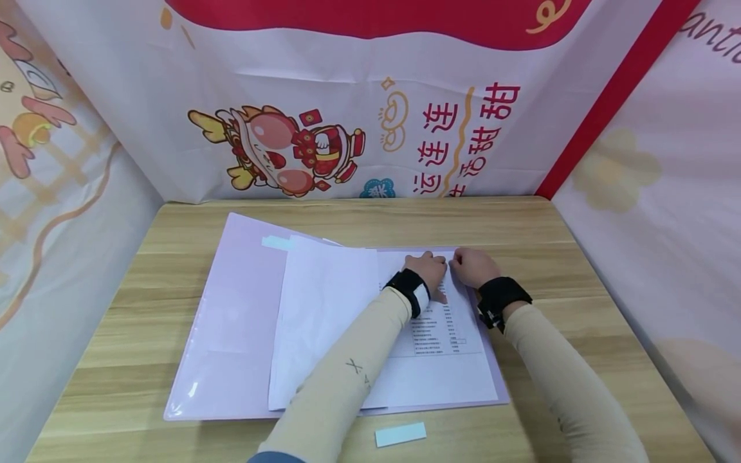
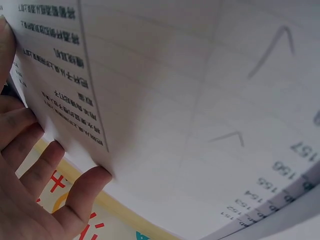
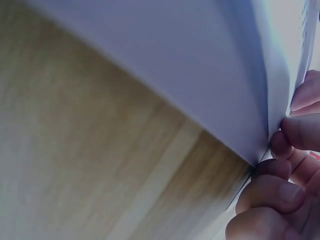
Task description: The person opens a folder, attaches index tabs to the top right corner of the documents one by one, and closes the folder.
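Observation:
A lilac folder (image 1: 226,321) lies spread on the table with white paper in it. Plain white pages (image 1: 330,296) cover its middle, and a printed sheet (image 1: 440,382) with a table of text shows on the right. My left hand (image 1: 427,271) rests on the upper part of that sheet. In the left wrist view its fingertips (image 2: 100,175) touch the paper near an edge, fingers apart. At the top right corner, my right hand (image 1: 476,267) pinches the paper's edge between thumb and finger. The right wrist view shows sheets (image 3: 277,85) bent up beside the folder cover (image 3: 165,50).
A pale blue strip (image 1: 401,435) lies on the wooden table (image 1: 556,257) in front of the folder. Another light blue label (image 1: 277,242) sits at the folder's upper left. Printed cloth walls (image 1: 324,64) enclose the table at the back and sides.

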`<state>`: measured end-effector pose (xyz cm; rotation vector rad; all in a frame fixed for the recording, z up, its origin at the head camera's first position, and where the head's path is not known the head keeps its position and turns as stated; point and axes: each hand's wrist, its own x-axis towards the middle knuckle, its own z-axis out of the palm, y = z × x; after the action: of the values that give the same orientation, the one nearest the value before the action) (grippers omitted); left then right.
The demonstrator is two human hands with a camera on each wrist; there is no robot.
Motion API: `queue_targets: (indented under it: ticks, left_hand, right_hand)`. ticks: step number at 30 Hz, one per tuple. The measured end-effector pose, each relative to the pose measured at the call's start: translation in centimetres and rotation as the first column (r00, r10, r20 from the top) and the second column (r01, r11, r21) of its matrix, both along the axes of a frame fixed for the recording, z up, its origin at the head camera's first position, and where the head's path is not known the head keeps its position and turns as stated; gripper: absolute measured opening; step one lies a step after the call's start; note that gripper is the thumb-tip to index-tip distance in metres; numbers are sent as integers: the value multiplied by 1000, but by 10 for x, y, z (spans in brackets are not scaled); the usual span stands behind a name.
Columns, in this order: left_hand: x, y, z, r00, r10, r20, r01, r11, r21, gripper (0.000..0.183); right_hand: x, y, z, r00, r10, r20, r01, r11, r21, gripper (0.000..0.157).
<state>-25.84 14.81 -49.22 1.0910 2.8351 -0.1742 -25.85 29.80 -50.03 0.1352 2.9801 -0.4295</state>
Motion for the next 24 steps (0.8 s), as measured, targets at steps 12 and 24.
queue_targets:
  ticks: [12, 24]
  left_hand:
    - [8, -7, 12, 1000, -6, 5, 6, 1000, -8, 68]
    - [6, -10, 5, 999, -31, 18, 31, 999, 36, 62]
  right_hand:
    - [4, 14, 4, 999, -37, 0, 37, 999, -17, 26]
    - [4, 14, 6, 999, -39, 14, 39, 999, -8, 26]
